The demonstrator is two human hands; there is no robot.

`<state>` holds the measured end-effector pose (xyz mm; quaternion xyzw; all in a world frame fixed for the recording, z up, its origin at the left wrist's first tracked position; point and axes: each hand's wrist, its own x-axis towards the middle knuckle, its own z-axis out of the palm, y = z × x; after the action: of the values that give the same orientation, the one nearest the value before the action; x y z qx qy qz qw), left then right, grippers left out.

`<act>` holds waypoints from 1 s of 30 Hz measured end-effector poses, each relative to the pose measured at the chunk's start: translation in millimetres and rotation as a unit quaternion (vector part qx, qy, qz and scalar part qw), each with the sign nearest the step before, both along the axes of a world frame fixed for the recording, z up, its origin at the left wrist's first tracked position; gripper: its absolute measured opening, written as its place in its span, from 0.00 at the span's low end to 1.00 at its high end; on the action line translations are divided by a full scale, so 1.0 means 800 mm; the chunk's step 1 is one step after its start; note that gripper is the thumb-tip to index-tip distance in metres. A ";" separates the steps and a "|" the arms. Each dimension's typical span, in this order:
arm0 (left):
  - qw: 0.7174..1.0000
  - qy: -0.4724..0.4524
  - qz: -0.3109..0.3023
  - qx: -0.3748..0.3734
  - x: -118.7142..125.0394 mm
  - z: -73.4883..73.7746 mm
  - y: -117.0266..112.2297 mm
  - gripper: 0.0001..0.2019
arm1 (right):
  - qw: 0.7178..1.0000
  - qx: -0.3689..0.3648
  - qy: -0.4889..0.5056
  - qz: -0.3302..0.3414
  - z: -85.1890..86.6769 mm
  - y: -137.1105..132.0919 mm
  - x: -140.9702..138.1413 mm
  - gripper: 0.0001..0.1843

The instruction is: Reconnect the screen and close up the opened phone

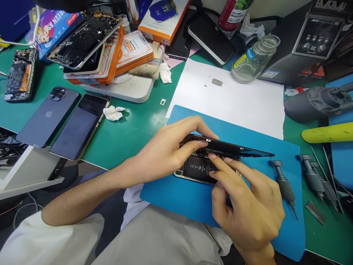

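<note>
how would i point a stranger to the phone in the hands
Find the blue mat on the green table. Over it, the left hand pinches a tilted black screen, with the phone lying open beneath. Unlike the other phones, only this one has fingers inside it.

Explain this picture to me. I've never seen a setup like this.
There is no machine here: a person works with two bare hands, seen by a camera on their own head, looking forward and down. The left hand holds a thin black panel tilted up over an opened phone. The right hand has its fingers at that phone; whether they grip anything is unclear. Beneath is a blue mat bearing a screwdriver, on a green table. Beyond lie a white sheet and a glass jar.
</note>
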<state>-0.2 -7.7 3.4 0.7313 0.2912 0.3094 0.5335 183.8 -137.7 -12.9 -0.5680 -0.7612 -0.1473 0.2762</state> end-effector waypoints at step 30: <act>1.000 -0.010 -0.008 -0.023 0.000 0.000 -0.001 0.08 | 0.999 -0.021 -0.034 0.005 0.002 0.008 -0.003 0.10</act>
<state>-0.5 -8.9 3.8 0.7184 0.2871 0.3053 0.5551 181.3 -131.5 -11.5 -0.5640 -0.7763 -0.1493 0.2388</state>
